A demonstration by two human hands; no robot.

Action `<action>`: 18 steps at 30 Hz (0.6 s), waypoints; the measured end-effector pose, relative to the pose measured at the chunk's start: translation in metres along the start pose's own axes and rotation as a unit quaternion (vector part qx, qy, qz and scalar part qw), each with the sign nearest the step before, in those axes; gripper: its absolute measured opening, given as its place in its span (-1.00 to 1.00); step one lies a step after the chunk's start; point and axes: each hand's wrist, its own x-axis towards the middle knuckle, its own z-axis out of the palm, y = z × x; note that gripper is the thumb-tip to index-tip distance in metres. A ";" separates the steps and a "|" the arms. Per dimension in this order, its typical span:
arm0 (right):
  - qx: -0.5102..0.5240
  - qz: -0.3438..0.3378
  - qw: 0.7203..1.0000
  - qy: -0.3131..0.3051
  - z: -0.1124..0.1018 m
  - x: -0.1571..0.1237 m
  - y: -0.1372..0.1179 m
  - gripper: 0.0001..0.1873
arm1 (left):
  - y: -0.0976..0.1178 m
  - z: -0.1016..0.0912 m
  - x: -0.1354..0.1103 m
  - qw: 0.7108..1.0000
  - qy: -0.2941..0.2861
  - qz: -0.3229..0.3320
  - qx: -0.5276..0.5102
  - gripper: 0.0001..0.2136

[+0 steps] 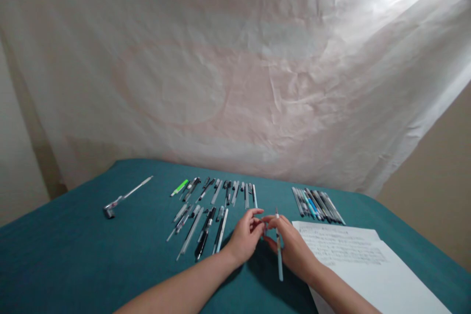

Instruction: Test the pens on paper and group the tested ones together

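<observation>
My right hand [289,243] is closed round a slim pen [279,260] with a pale blue barrel, which stands nearly upright with a darker, narrow end on top. Close beside it, my left hand [247,235] has its fingertips pinched together, almost meeting the right fingertips. Something small seems to sit between the two sets of fingers, but it is too hidden to name. To the left lie several disassembled pens [191,233] with their caps and barrels in a front group. Behind them is a row of more pens and caps [228,191].
A green highlighter [179,187] ends the back row at left. Farther left lies a thin rod with a silvery head [110,208]. A tight row of pens [318,205] lies at right, behind handwritten paper sheets [346,250]. A pale sheet [235,68] hangs behind the green-covered table [73,255].
</observation>
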 end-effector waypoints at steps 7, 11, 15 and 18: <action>-0.081 -0.081 0.993 0.007 0.000 -0.018 0.005 -0.61 | -0.001 -0.003 0.007 0.996 0.054 -0.035 -0.054 -0.73; -0.128 -0.107 0.985 0.033 0.003 -0.020 0.002 -0.69 | -0.002 -0.004 0.010 0.991 0.086 -0.055 -0.087 -0.74; -0.106 -0.099 0.987 0.071 0.008 -0.017 0.000 -0.85 | -0.003 -0.004 0.010 0.988 0.093 -0.068 -0.107 -0.75; -0.100 -0.095 0.988 0.070 0.008 -0.015 0.000 -0.85 | -0.003 -0.003 0.010 0.986 0.091 -0.070 -0.117 -0.76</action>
